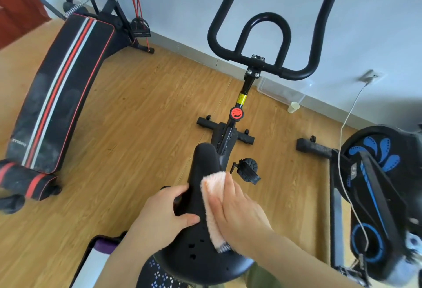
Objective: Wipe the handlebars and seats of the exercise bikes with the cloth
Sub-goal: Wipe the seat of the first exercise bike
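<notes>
Both hands are used on the away-pointing black padded saddle (203,164): left hand (164,210) gripping, flat right hand (239,214) pressing peach fleece cloth (212,187).

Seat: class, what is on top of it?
A pink cloth lies on the seat, pressed by the right hand; the left hand grips its left side. The seat under cloth and hands is hidden.

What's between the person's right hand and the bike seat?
A peach cloth, pressed under the right hand onto the black seat, in the head view.
</notes>
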